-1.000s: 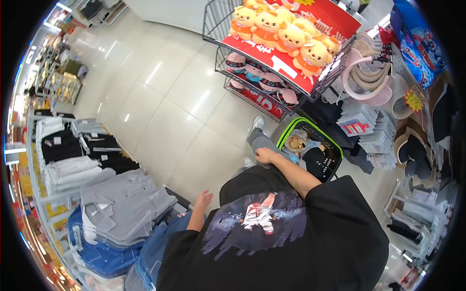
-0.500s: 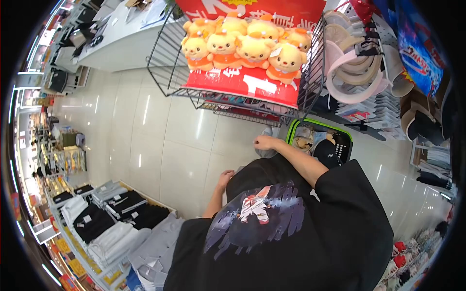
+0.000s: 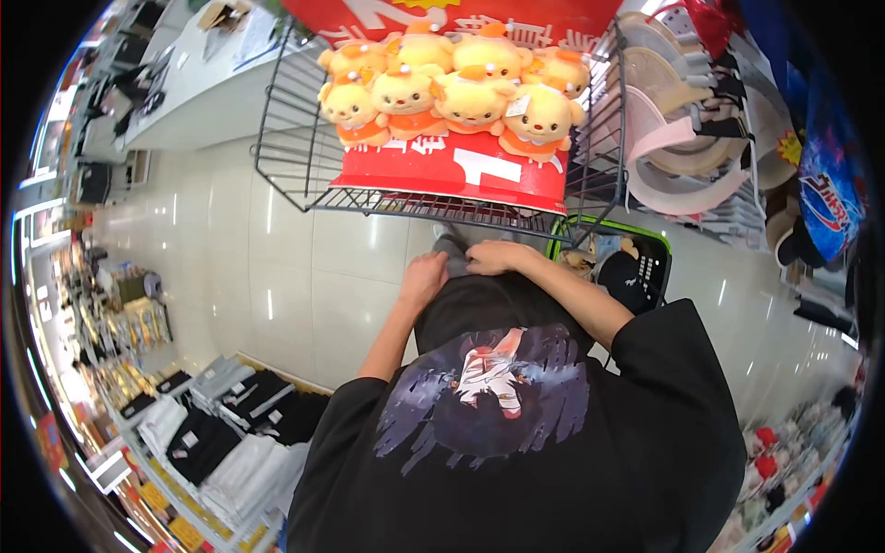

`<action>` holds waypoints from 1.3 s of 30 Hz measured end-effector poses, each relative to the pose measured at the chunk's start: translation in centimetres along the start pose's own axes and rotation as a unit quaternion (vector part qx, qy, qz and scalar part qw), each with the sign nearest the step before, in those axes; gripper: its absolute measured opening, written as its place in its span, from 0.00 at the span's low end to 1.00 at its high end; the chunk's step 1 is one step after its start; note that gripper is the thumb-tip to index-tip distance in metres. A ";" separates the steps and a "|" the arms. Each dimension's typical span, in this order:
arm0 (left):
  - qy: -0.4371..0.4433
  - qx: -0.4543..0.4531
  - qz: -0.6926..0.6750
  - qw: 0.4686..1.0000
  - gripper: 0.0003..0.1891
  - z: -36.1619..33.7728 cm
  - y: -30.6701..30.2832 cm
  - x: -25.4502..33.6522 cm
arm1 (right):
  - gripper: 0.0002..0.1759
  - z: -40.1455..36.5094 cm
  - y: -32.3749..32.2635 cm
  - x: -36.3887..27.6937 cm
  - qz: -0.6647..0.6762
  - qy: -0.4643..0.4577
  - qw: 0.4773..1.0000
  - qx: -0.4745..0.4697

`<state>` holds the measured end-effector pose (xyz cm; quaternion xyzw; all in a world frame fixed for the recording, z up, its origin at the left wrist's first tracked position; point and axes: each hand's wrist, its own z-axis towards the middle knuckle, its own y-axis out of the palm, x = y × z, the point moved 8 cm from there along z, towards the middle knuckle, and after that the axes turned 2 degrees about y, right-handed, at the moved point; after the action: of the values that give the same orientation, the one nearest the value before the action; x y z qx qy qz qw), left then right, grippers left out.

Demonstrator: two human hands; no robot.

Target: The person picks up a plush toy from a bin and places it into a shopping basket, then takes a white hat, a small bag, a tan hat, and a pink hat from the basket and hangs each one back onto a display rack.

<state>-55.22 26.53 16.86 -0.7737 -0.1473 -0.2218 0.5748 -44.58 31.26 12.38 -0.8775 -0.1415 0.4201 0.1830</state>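
My left hand (image 3: 426,279) is curled closed beside the front hem of my black T-shirt (image 3: 479,405), close to the grey trousers (image 3: 454,253). My right hand (image 3: 495,258) also has its fingers bent in at the trousers, just right of the left one. Whatever cloth lies between the fingers is hidden. Ahead of both hands, a black wire display basket (image 3: 406,205) holds several yellow plush toys (image 3: 472,106) in orange outfits. A shopping basket (image 3: 666,247) with a green rim stands right of my right hand, with a dark cap (image 3: 622,281) inside.
A red price sign (image 3: 498,175) lines the wire basket. Pink and beige headbands (image 3: 687,189) hang to its right. Folded clothes (image 3: 240,470) lie on a low display at the left. A pale counter (image 3: 217,83) stands at the upper left, beyond tiled floor (image 3: 350,304).
My hands have come closer together in front of my body. The left has moved up and forward, the right slightly left. The view has shifted a little nearer the plush toys.
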 end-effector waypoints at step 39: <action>0.079 0.024 -0.266 0.960 0.10 22.4 -0.8 7.4 | 0.27 -8.0 -8.6 16.0 0.443 0.181 0.651 0.589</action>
<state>-45.37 47.96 15.96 -0.6725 -0.3074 -0.4241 0.5230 -29.38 43.74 9.78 -0.6024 0.5773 0.2789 0.4754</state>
